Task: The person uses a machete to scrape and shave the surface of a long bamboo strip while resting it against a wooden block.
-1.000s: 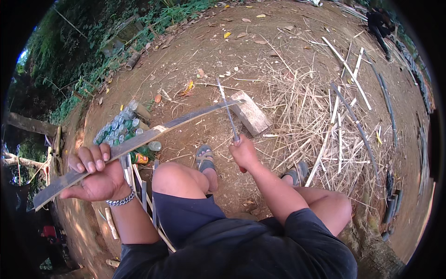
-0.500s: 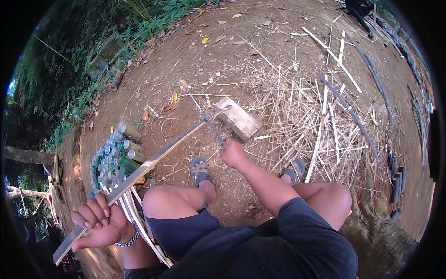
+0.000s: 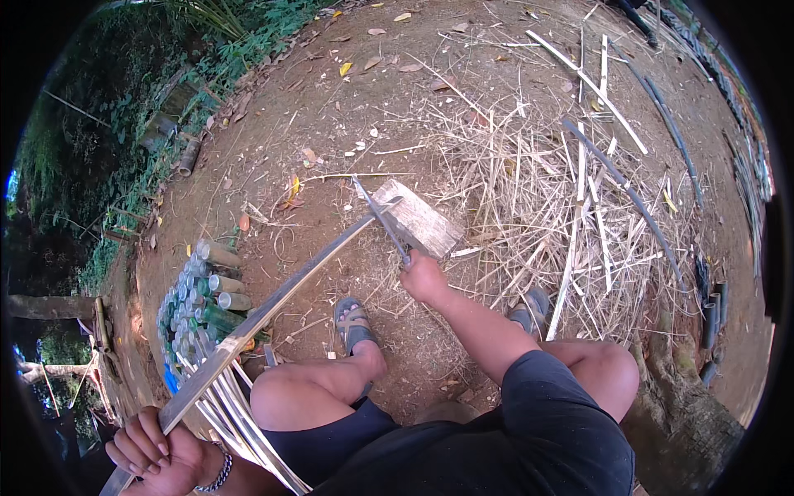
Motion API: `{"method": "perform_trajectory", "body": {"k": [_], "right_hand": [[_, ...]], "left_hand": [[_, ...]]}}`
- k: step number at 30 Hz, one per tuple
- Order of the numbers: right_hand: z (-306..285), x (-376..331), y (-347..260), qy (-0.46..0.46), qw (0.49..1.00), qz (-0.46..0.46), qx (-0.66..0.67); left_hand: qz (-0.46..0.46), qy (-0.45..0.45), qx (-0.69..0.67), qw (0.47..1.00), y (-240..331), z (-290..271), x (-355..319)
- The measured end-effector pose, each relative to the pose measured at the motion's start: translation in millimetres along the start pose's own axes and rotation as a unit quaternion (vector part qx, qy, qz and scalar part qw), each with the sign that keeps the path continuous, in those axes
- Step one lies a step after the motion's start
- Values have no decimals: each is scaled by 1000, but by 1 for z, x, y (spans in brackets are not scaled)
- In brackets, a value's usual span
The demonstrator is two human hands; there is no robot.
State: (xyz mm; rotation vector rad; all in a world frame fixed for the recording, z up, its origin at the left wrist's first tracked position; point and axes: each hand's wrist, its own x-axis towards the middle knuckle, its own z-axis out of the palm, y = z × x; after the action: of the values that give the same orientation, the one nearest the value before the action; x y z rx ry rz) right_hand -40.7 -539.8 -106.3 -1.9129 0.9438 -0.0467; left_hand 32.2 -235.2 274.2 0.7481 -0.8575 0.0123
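My left hand, at the lower left with a chain bracelet on its wrist, is closed around a long split bamboo strip. The strip slants away from me, and its far end lies over a wooden block on the ground. In front of me my right hand grips the handle of a knife, hidden by the fingers. Its long narrow blade crosses the strip close to the far end, beside the block's left corner. Whether the edge bites into the bamboo I cannot tell.
Thin pale bamboo strips lean beside my left thigh. Glass bottles are heaped to the left. Shavings and split lengths cover the ground right of the block. Dark bamboo poles lie farther right, near a tree trunk.
My left hand has moved down and back toward me with the bamboo strip. The knife blade now crosses nearer the strip's far end, and the view has shifted slightly.
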Motion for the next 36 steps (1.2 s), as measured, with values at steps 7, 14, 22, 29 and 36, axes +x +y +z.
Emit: {"method": "perform_trajectory", "body": {"k": [7, 14, 22, 29, 36], "right_hand": [[20, 42, 48, 79, 996, 29, 33], [-12, -2, -26, 52, 998, -14, -31], [-1, 62, 76, 15, 991, 117, -63], [-11, 68, 54, -41, 992, 57, -104], [-12, -51, -68, -12, 997, -77, 28]], "left_hand": [[14, 23, 22, 999, -6, -14, 23], [-6, 34, 0, 999, -3, -20, 14], [24, 101, 34, 994, -10, -25, 16], [33, 123, 68, 990, -7, -16, 15], [42, 54, -28, 997, -16, -9, 12]]}}
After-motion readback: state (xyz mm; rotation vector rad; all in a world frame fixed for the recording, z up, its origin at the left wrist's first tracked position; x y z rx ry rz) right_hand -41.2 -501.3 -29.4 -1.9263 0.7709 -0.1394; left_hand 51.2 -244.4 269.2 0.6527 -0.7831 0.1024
